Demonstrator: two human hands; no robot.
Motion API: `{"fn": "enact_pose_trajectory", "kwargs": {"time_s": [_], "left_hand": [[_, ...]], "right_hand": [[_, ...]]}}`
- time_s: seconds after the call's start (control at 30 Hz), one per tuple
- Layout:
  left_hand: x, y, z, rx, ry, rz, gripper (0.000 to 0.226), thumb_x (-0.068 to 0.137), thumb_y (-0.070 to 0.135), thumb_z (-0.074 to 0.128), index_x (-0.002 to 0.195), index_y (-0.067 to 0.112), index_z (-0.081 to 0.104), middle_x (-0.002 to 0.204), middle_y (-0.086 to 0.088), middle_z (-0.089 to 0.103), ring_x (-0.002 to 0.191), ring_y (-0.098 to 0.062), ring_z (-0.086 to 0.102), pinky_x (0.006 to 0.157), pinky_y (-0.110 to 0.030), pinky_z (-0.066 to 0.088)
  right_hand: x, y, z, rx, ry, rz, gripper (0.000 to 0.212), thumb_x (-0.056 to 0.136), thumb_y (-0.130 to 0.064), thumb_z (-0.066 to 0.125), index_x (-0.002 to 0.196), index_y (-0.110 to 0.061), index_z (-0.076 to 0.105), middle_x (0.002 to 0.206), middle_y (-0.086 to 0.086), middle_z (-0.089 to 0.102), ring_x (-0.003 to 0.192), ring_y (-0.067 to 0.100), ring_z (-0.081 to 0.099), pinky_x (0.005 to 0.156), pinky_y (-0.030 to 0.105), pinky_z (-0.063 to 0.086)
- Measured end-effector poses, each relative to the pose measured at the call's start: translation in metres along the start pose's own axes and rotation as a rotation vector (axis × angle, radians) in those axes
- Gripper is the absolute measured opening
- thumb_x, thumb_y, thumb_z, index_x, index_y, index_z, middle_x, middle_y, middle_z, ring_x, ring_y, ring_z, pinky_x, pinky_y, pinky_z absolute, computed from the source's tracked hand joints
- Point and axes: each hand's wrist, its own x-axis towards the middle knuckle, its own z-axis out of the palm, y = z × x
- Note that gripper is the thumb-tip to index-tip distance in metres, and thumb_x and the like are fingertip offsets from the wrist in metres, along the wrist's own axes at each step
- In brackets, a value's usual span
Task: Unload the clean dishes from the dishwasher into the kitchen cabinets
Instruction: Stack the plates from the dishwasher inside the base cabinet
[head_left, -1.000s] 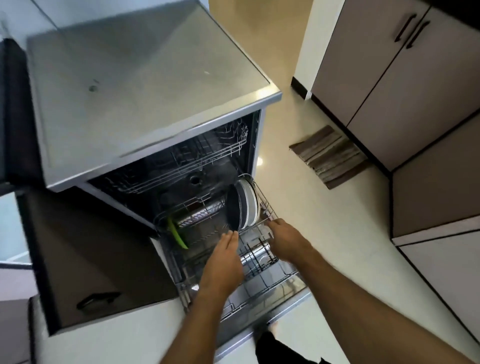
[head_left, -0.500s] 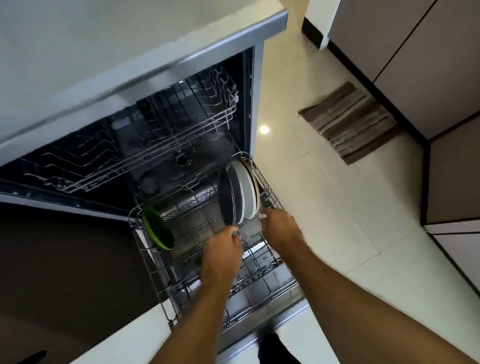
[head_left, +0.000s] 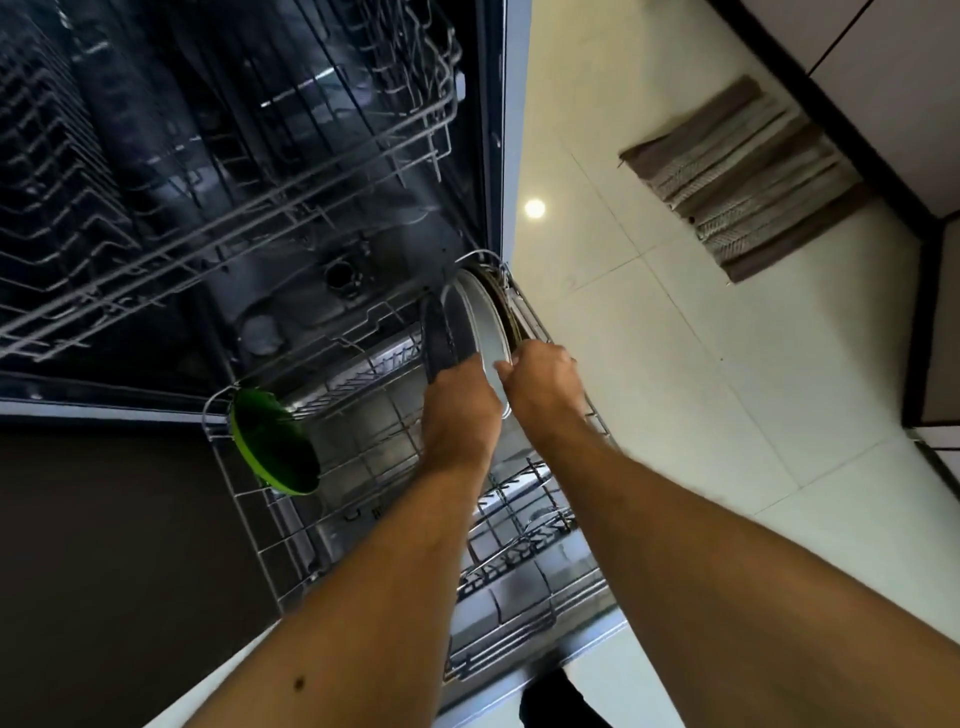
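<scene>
Movement: both hands have advanced from the rack floor up to the stack of plates; the camera has dropped closer, so the upper rack now fills the top left of the view.
Left hand (head_left: 460, 410): reaches in over the lower rack, back of the hand toward the camera, at the near edge of the dark plate (head_left: 436, 338). Fingers are curled out of sight behind the knuckles; whether they pinch the plate cannot be told.
Right hand (head_left: 540, 387): meets the near rim of the white plate (head_left: 485, 325). Fingertips are drawn together on that rim in what reads as a pinch; motion blur limits certainty.
Plates: stand upright on edge, side by side, at the far right corner of the lower rack (head_left: 519, 566). Dark plate sits left of the white one; a further brown-edged rim shows to the right of the white plate, against the rack wire.
Green bowl (head_left: 272, 441): tilted on edge at the left side of the lower rack, well apart from both hands.
Lower rack: pulled out over the open door.
Upper rack (head_left: 208, 171): inside the machine; contents too dark to tell.
Floor: pale tile, with a striped brown mat (head_left: 748, 171) lying beside the cabinet fronts (head_left: 883, 62).
</scene>
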Motion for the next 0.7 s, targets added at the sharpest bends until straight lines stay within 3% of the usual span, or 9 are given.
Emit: {"fn": "enact_pose_trajectory", "kwargs": {"time_s": [0.1,0.23,0.33,0.47,0.6,0.7], "left_hand": [[0.011,0.003,0.006,0.117,-0.001,0.022,0.023,0.101,0.036,0.048,0.098,0.015,0.059,0.091,-0.010,0.070,0.083,-0.023,0.069,0.056,-0.027,0.045],[0.018,0.008,0.012,0.142,-0.025,0.033,0.017,0.100,0.029,0.051,0.103,0.012,0.055,0.087,-0.010,0.068,0.072,-0.018,0.066,0.044,-0.019,0.037],[0.016,0.006,0.019,0.072,-0.010,0.007,0.023,0.097,0.027,0.056,0.110,0.010,0.048,0.082,-0.009,0.067,0.060,-0.014,0.064,0.036,-0.019,0.040],[-0.008,0.004,0.018,-0.059,0.032,-0.018,0.032,0.096,0.024,0.060,0.118,0.009,0.042,0.086,-0.009,0.065,0.058,-0.011,0.063,0.045,-0.024,0.055],[-0.034,0.012,0.002,-0.189,0.023,-0.071,0.031,0.096,0.025,0.057,0.121,0.012,0.042,0.097,-0.009,0.060,0.067,-0.015,0.063,0.048,-0.026,0.056],[-0.057,0.021,-0.021,-0.263,-0.029,-0.156,0.024,0.100,0.026,0.049,0.119,0.016,0.038,0.096,-0.010,0.058,0.064,-0.016,0.062,0.040,-0.019,0.046]], "right_hand": [[0.007,0.000,0.005,0.004,-0.010,-0.003,0.036,0.091,-0.047,0.064,0.109,-0.016,0.067,0.102,0.010,0.067,0.095,0.027,0.063,0.082,0.041,0.056],[0.012,0.010,0.006,0.078,-0.031,-0.113,0.027,0.094,-0.041,0.059,0.105,-0.017,0.064,0.095,0.007,0.065,0.089,0.023,0.062,0.076,0.040,0.057],[0.010,0.024,0.004,0.124,-0.071,-0.212,0.022,0.095,-0.042,0.053,0.097,-0.021,0.059,0.086,0.001,0.062,0.080,0.017,0.059,0.059,0.027,0.046],[-0.007,0.035,-0.007,0.175,-0.123,-0.278,0.017,0.096,-0.036,0.051,0.095,-0.019,0.052,0.083,0.003,0.061,0.074,0.016,0.058,0.058,0.027,0.041],[-0.039,0.040,-0.023,0.222,-0.144,-0.265,0.017,0.097,-0.032,0.053,0.089,-0.018,0.049,0.081,0.005,0.061,0.070,0.019,0.060,0.061,0.031,0.051],[-0.069,0.041,-0.040,0.226,-0.126,-0.251,0.017,0.095,-0.026,0.055,0.083,-0.017,0.048,0.072,0.001,0.053,0.059,0.011,0.047,0.052,0.022,0.039]]}}
